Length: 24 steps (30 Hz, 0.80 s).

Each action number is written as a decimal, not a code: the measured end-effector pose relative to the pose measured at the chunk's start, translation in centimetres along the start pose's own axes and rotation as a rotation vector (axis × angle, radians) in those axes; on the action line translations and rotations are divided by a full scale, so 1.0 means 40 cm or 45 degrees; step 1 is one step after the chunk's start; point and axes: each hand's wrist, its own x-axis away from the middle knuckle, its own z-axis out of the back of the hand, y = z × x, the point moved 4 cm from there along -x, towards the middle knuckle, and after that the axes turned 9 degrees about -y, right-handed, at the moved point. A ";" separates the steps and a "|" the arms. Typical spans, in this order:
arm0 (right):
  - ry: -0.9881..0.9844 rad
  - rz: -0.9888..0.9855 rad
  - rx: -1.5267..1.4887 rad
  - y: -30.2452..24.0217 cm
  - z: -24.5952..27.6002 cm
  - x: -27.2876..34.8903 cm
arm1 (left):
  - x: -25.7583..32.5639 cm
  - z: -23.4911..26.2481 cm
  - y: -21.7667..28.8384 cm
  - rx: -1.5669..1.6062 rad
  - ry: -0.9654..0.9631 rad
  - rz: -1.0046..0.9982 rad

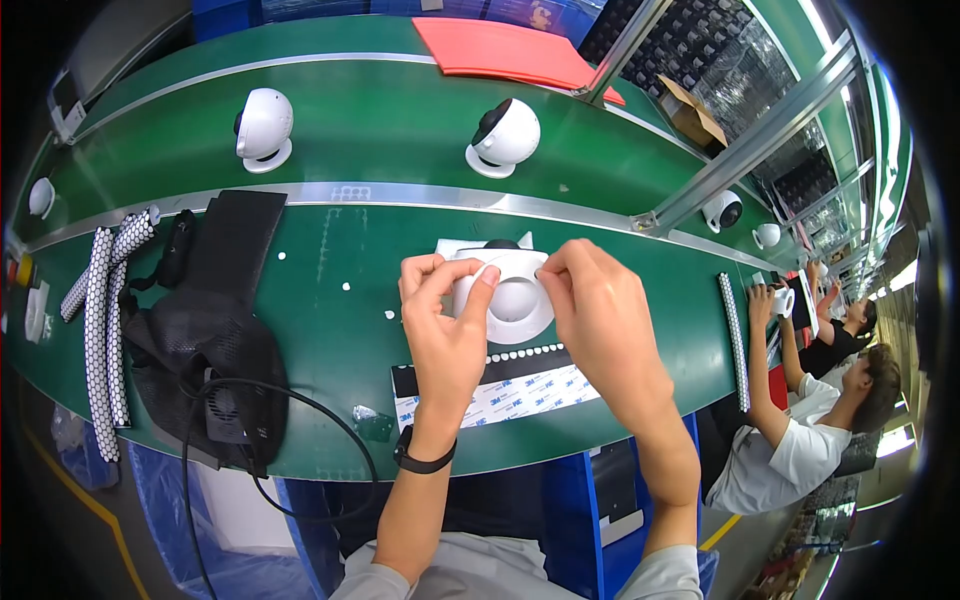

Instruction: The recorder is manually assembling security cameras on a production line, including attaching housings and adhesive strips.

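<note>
Between both hands sits a white dome camera (pixel 512 295). Left hand (pixel 445 310) fingers curled tight on its left side. Right hand (pixel 600 300) pinches its right edge.

A long green counter (pixel 330 330) curves across the view, split lengthwise by a metal rail (pixel 420 196). Beyond the rail runs a green belt (pixel 380 120). Aluminium posts (pixel 760 140) rise at the right. Blue panels (pixel 570 510) close the counter front. The floor (pixel 60 520) is grey with a yellow line (pixel 95 510). Bright light enters at the far right (pixel 905 275).
</note>
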 end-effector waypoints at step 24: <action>-0.114 -0.325 -1.278 0.105 -0.120 0.028 | 0.001 0.024 -0.002 -0.033 -0.076 0.016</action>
